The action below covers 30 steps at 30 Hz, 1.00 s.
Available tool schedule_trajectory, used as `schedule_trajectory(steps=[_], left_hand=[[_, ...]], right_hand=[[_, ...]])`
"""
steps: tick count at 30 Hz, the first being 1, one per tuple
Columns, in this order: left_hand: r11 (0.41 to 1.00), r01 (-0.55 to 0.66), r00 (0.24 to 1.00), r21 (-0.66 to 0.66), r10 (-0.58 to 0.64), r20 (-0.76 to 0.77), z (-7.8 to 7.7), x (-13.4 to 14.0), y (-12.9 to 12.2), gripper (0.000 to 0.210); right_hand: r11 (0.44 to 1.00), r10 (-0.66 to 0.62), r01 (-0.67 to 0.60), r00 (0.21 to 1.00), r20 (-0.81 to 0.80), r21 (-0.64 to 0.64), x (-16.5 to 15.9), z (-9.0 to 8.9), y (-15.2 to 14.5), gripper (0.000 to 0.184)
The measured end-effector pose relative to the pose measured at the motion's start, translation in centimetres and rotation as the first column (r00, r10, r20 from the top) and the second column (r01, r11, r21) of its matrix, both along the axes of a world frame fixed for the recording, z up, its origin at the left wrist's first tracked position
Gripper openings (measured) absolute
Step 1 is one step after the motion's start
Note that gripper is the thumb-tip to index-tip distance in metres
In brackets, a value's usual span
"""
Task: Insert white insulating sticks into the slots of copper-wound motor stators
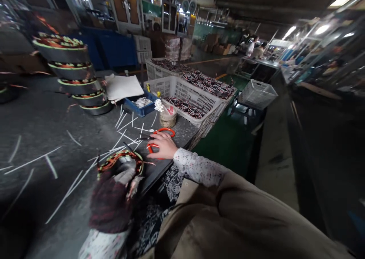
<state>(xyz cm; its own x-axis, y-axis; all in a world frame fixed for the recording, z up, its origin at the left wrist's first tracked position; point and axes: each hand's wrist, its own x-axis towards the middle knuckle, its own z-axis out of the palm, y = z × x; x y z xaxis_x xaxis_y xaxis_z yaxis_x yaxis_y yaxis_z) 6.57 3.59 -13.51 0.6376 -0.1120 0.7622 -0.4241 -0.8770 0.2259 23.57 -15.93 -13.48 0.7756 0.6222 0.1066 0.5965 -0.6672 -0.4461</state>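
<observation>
My left hand, in a dark red and black glove with pale fingertips, is closed on a motor stator at the near edge of the table. The stator is a ring with copper windings, a light green rim and loose wire ends; my hand covers its near side. Beyond it, my bare right hand is closed over a pair of scissors with orange-red handles. The dark blades point left, low over the tabletop. How the fingers sit in the handle loops is partly hidden.
Thin white tubes lie scattered on the dark table. A leaning stack of stators stands at the back left. A blue tray, a pot of white sticks and crates of wired parts stand beyond my right hand.
</observation>
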Motion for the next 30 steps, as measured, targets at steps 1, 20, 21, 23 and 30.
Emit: schedule_trajectory(steps=[1,20,21,23,30], left_hand=[[1.000,0.015,0.999,0.027,-0.016,0.041,-0.1,0.0,-0.1,0.028],[0.984,-0.051,0.999,0.171,0.049,0.015,0.4,-0.4,0.1,0.029],[0.983,-0.049,0.999,0.180,0.044,0.031,0.5,-0.4,0.1,0.029],[0.981,-0.041,0.997,0.189,0.029,0.066,0.4,-0.3,0.1,0.028],[0.989,-0.051,0.998,0.142,0.044,0.053,0.1,-0.2,0.1,0.030]], right_hand=[[1.000,-0.004,0.004,1.000,0.010,0.003,0.0,-0.2,0.0,0.061],[0.994,-0.012,0.011,1.000,0.011,0.110,0.3,-0.4,0.3,0.054],[0.992,-0.016,0.013,1.000,0.023,0.122,0.3,-0.3,0.2,0.050],[0.989,-0.026,0.012,0.996,0.089,0.149,-0.1,-0.2,-0.4,0.042],[0.915,-0.402,0.388,0.861,0.312,0.111,-5.0,-3.3,-10.9,0.024]])
